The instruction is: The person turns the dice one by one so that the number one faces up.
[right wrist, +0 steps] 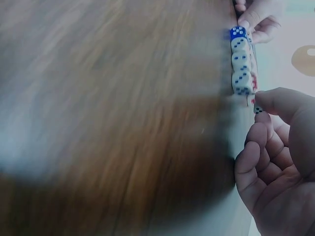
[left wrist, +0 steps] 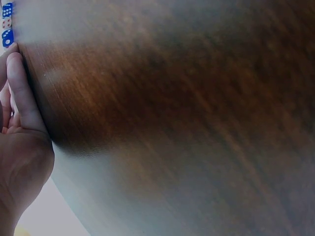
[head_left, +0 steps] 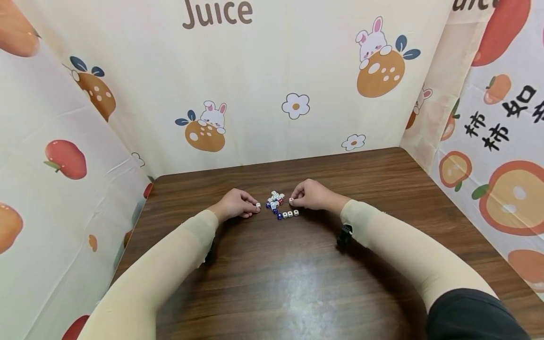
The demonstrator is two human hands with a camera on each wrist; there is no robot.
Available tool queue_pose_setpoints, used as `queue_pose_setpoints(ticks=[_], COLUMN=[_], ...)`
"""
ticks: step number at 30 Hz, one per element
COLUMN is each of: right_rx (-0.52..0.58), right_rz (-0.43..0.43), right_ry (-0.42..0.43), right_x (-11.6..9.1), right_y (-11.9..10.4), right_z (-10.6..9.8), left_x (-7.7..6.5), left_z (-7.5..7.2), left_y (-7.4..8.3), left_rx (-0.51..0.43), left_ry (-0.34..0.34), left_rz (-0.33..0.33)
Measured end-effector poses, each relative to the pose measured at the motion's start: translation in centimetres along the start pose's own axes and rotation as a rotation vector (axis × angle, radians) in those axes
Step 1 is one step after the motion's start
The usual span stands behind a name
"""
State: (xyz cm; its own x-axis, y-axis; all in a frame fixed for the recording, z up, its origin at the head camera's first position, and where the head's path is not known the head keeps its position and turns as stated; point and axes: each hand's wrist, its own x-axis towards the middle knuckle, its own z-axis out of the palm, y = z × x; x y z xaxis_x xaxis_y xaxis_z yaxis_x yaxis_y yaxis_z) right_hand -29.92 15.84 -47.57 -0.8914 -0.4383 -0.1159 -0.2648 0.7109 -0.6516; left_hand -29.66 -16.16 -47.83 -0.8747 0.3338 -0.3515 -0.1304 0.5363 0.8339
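My left hand (head_left: 237, 204) pinches a white die (head_left: 258, 205) between thumb and fingertips, left of a small pile of dice (head_left: 275, 198). On the pile's other side, my right hand (head_left: 313, 194) pinches another white die (head_left: 291, 200). The pile mixes white, blue and red dice. Just in front of it runs a short row: a blue die (head_left: 279, 216) at the left end, then three white dice (head_left: 291, 214). In the right wrist view, a die (right wrist: 258, 109) shows between thumb and finger, near the row's white dice (right wrist: 241, 61). The left wrist view catches blue dice (left wrist: 7, 38) beyond the left fingertips.
Everything lies on a dark brown wooden table (head_left: 272, 264). A printed cloth wall (head_left: 255, 85) stands along the table's back edge, with more printed cloth at the left and right sides. A black wrist device (head_left: 344, 236) sits under the right forearm.
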Motion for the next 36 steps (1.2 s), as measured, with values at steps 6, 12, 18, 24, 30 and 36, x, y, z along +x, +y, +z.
queue_pose_setpoints(ticks=[6,12,18,24,30,36], right_rx=[0.008,-0.01,-0.013,-0.038,-0.045,-0.056], right_rz=[-0.005,-0.072,-0.092,-0.115,-0.133,-0.136], right_ry=[0.012,-0.019,-0.048,-0.054,-0.045,-0.028], right_x=[-1.3,-2.4,-3.2,-3.6,-3.5,-3.5], right_y=[1.2,2.2,2.1,2.1,2.3,2.6], right_z=[-0.8,-1.0,-1.0,-0.8,-0.7,-0.4], left_x=[0.0,-0.1,0.0,0.2,0.1,0.0], left_z=[0.0,-0.1,0.0,0.0,0.0,0.1], left_y=[-0.1,-0.1,-0.2,-0.2,-0.2,-0.1], left_rx=[0.003,0.011,0.009,0.014,0.013,0.009], left_ry=[0.001,0.006,0.005,-0.001,0.001,0.003], left_rz=[0.0,0.002,0.006,0.001,0.003,0.009])
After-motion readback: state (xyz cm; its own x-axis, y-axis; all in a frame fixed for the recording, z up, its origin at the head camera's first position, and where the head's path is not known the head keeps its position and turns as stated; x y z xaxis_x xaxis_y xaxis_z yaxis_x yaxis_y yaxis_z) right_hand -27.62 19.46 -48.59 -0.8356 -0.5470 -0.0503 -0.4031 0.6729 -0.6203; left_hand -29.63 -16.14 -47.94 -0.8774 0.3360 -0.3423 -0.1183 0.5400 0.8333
